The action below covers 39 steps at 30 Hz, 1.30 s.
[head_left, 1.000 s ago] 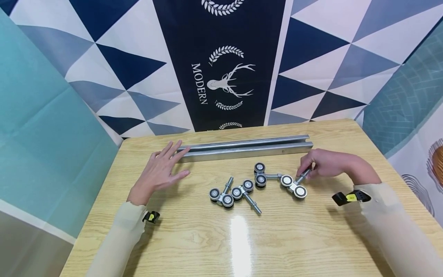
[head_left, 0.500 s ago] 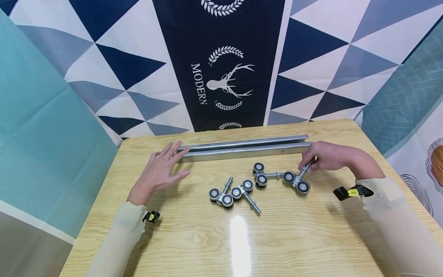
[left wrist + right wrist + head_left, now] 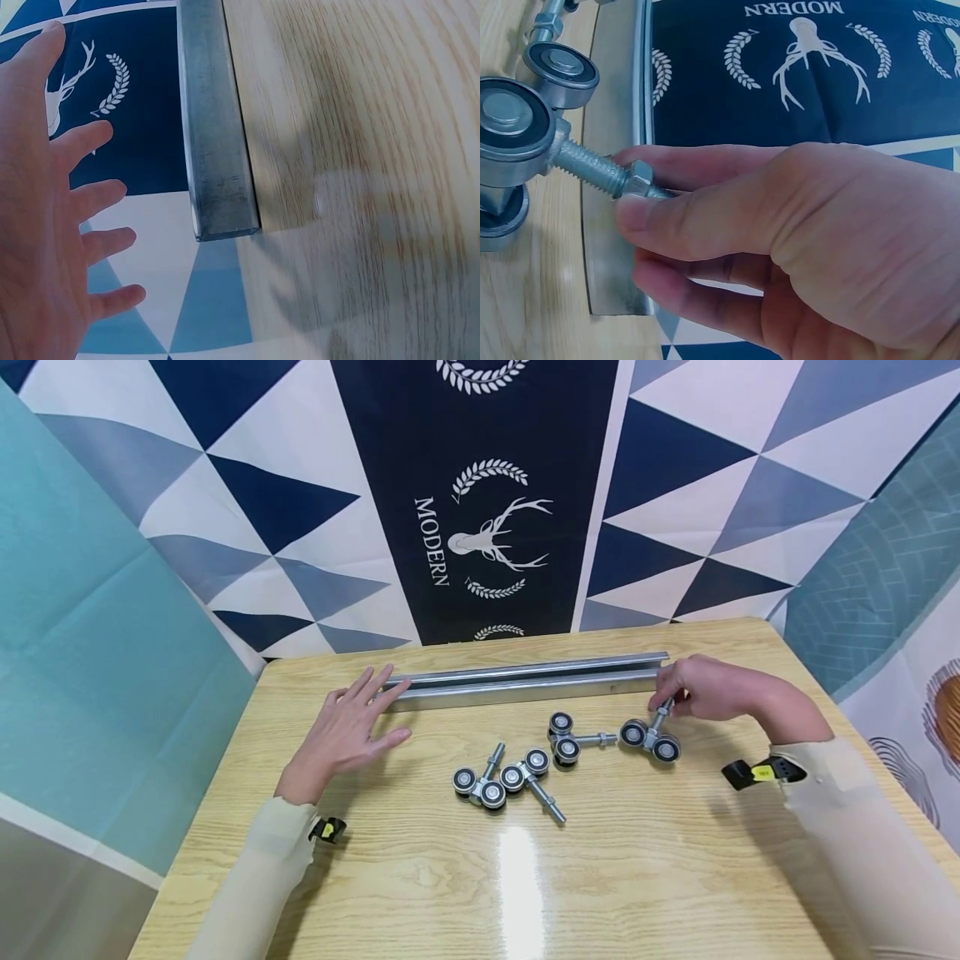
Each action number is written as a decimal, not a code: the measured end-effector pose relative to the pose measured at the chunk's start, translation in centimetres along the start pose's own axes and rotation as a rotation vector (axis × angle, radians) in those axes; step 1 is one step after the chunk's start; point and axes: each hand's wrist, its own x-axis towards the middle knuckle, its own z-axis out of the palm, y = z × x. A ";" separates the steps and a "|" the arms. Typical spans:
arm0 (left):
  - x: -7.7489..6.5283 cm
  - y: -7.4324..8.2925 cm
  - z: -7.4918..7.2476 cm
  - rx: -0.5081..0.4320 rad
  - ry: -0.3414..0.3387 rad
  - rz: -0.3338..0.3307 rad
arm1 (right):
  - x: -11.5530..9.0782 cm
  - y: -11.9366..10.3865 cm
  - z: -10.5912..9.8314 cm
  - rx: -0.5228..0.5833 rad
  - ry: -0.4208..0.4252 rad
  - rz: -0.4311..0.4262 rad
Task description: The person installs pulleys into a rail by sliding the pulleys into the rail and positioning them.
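My right hand (image 3: 712, 689) pinches the threaded bolt of a roller trolley (image 3: 651, 742) near the right end of a metal channel rail (image 3: 525, 694). The right wrist view shows the thumb (image 3: 660, 217) and fingers at the bolt's nut (image 3: 639, 178), with the wheels (image 3: 506, 120) pointing away from the hand. Whether those wheels touch the table is unclear. At the rail's other end, my left hand (image 3: 341, 731) is spread, holding nothing. From the left wrist, its fingers (image 3: 101, 199) appear apart from the rail (image 3: 217, 135).
Three more roller trolleys lie on the wooden table (image 3: 420, 885) in front of the rail: one at the left (image 3: 492, 794), one in the middle (image 3: 536, 762) and one at the right (image 3: 561, 723). A patterned cloth (image 3: 300, 510) hangs behind the table.
My right hand has moved slightly away from the body, carrying the roller trolley away from the neighbouring one's bolt and toward the rail's right end. The left hand has stayed put.
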 end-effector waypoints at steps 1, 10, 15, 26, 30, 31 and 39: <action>0.0 0.0 0.0 0.001 0.001 0.000 | 0.0 0.0 0.0 -0.011 0.006 0.001; 0.0 0.0 0.1 -0.004 -0.006 -0.002 | -0.1 -0.2 -0.3 -0.165 0.097 0.008; 0.0 0.1 0.1 -0.001 -0.008 0.000 | 0.0 -0.3 -0.3 -0.218 0.120 0.027; -0.1 0.0 0.1 -0.010 0.004 -0.001 | 0.0 -0.6 0.1 -0.248 0.139 0.023; -0.1 0.0 0.2 -0.017 0.008 0.003 | 0.0 -1.0 0.3 -0.250 0.128 0.020; -0.1 0.0 0.2 -0.018 0.009 0.004 | 0.1 -1.1 0.3 -0.248 0.124 0.024; -0.1 -0.3 0.0 -0.018 0.000 -0.004 | 0.0 -1.4 0.3 -0.238 0.123 0.023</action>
